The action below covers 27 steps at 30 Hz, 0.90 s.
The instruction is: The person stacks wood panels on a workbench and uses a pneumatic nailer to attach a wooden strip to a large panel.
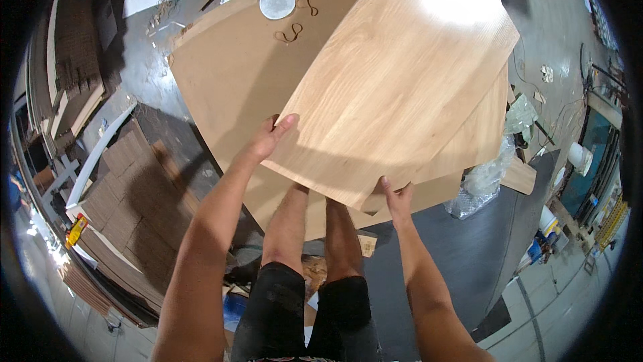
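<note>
A large, light wood-grain board is tilted in front of me, with a bright glare near its far end. My left hand is closed on its left edge, thumb on the upper face, fingers mostly hidden beneath. At the near right corner, my right hand is closed on the edge with its thumb on top; whether it also grips the board below cannot be made out. A second light wood-grain board shows from under the first. Beneath both lies a wide brown sheet.
A white round disc and brown looped bands lie on the sheet. Stacked brown panels stand at left, with a yellow-and-red tool. Clear plastic wrap and a dark sheet are at right.
</note>
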Tool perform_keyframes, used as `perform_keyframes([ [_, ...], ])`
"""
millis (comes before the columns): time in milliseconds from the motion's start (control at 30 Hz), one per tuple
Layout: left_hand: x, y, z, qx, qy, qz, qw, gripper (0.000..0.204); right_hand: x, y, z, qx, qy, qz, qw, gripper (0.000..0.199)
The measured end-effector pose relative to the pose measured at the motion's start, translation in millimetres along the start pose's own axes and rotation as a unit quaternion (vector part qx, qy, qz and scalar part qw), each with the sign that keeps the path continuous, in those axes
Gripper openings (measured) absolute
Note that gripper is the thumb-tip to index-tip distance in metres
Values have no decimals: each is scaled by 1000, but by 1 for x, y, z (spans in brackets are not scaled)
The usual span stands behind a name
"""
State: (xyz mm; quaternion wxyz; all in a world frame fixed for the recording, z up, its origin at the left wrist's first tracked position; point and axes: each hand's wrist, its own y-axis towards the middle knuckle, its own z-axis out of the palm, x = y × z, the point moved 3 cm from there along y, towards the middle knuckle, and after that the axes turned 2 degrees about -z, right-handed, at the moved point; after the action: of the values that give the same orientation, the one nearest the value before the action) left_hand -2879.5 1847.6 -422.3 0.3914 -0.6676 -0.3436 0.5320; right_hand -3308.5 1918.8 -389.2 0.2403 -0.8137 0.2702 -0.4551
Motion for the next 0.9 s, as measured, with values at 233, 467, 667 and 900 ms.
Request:
perform_keyframes([
  [233, -78, -107, -14, 7, 5, -12, 1000, 81, 98, 43, -69, -94, 262, 145, 949, 100],
  [467, -180, -317, -2, -8, 167, -46, 985, 70, 234, -69, -206, -76, 128, 237, 960, 91],
  [667, -300, -468, 4, 122, 225, -73, 964, 80, 155, -169, -288, 94, 259, 292, 916, 72],
  [900, -294, -514, 38, 213, 264, -90, 936, 89, 241, -269, -321, 138, 290, 307, 896, 75],
])
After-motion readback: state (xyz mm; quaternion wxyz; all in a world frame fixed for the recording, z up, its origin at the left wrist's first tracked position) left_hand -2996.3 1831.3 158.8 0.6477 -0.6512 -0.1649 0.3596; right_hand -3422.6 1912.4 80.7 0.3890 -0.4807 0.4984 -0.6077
